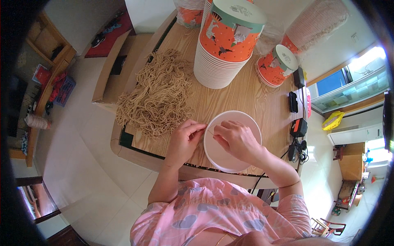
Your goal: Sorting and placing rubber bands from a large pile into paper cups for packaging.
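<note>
A round white paper bucket (234, 158) stands in front of me near the table's front edge, its open mouth facing up. At the left side of its rim, my left hand (185, 141) is closed, with thumb and forefinger pinched against the edge. Over the bucket's mouth, my right hand (239, 138) has its fingers pinched together. A thin pale string (210, 132) shows between its fingertips and the rim, partly hidden. Left of the bucket and beyond my left hand lies a large loose heap of tan cords (154, 96).
A tall stack of orange and green paper buckets (223, 53) rises behind, with a shorter stack (276, 67) to its right. Plastic-wrapped buckets (314, 26) stand farther back. Black adapters (298, 128) and cables lie along the right table edge. An open cardboard box (119, 74) adjoins the left side.
</note>
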`<state>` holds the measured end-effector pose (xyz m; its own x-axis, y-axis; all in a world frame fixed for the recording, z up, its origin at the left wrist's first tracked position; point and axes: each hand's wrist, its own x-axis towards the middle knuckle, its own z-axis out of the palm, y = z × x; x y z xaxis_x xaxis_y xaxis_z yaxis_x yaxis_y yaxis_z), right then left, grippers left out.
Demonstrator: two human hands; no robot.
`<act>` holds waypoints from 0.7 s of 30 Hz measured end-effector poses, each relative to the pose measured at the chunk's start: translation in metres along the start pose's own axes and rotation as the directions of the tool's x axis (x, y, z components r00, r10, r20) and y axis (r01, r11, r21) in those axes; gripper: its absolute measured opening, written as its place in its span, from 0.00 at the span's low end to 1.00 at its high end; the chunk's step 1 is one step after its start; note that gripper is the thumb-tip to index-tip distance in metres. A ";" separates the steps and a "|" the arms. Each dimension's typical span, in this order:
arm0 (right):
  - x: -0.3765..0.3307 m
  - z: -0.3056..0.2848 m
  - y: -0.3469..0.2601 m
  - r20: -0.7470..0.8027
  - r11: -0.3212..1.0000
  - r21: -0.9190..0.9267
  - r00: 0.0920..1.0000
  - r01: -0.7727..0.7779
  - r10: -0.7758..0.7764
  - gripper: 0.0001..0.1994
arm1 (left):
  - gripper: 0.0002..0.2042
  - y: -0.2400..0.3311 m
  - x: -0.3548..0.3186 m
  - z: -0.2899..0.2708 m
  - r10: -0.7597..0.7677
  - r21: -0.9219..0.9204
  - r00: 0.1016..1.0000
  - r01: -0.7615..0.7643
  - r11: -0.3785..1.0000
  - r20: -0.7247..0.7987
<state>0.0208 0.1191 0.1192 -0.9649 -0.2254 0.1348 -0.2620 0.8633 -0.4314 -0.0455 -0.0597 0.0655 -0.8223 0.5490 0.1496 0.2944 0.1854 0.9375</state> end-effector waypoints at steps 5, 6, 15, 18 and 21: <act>-0.001 0.001 0.001 0.011 1.000 0.011 1.000 0.010 -0.010 0.06 | 0.08 0.004 0.002 0.000 -0.031 -0.001 0.999 0.031 1.000 0.014; -0.001 0.001 0.001 0.003 1.000 0.024 1.000 0.014 -0.014 0.06 | 0.08 0.004 0.002 0.001 -0.030 -0.001 0.999 0.030 1.000 0.014; 0.007 -0.001 0.001 -0.019 0.999 0.052 1.000 -0.014 0.015 0.05 | 0.07 0.004 0.004 0.002 -0.010 0.021 1.000 0.010 1.000 0.014; 0.004 -0.001 0.006 -0.057 0.997 0.082 0.998 -0.008 0.013 0.06 | 0.06 0.007 0.002 0.007 -0.040 0.055 0.997 0.037 0.998 0.065; -0.002 -0.010 0.007 0.030 0.978 0.143 0.988 -0.151 0.148 0.06 | 0.06 0.007 -0.002 0.019 -0.110 0.014 0.991 0.109 0.994 0.072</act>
<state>0.0211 0.1303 0.1246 -0.9932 -0.1085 0.0424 -0.1133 0.8142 -0.5695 -0.0321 -0.0438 0.0654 -0.8123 0.5828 0.0226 0.2097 0.2557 0.9437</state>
